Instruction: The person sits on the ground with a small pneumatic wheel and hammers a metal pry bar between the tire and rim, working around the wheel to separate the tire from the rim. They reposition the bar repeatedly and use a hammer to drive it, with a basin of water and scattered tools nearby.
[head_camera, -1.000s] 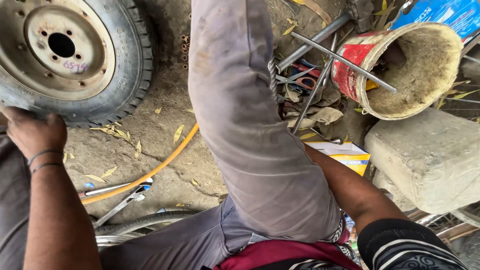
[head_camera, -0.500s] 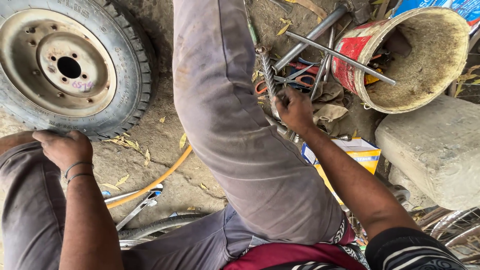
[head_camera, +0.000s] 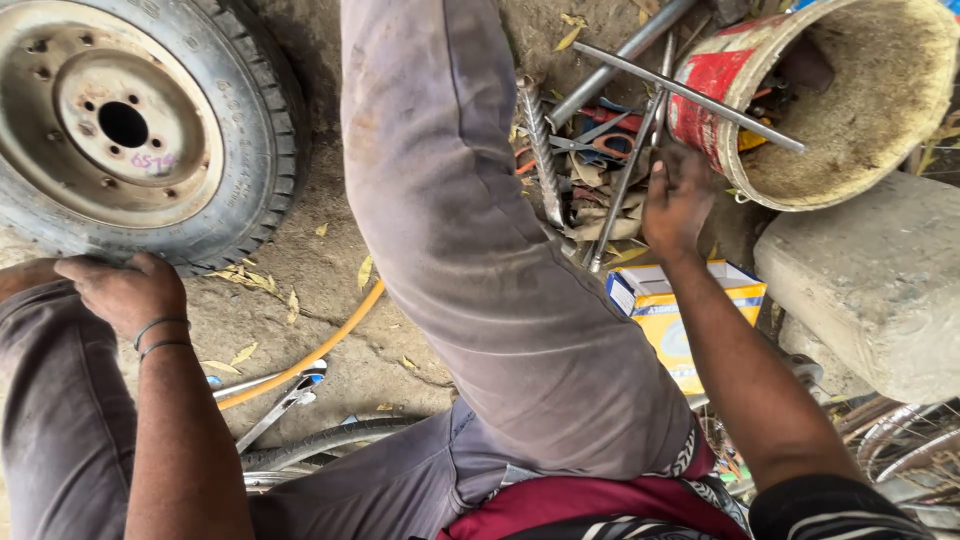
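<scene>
My left hand lies on my left knee, fingers loosely spread, holding nothing; it is just below a worn car wheel lying flat on the dirt. My right hand reaches past my raised right leg into a heap of tools. Its fingers rest on the long bar of a metal cross wrench, next to a red and white bucket. Whether the fingers close around the bar is hidden by the back of the hand. A ribbed steel rod and orange-handled pliers lie left of that hand.
A yellow and blue carton sits under my right forearm. A concrete block stands at the right. An orange hose crosses the dirt, with a metal tool and a bicycle tyre near my lap.
My right hand has come out from behind my leg and moved right across the tool heap to the cross wrench by the bucket. My left hand stays on my knee.
</scene>
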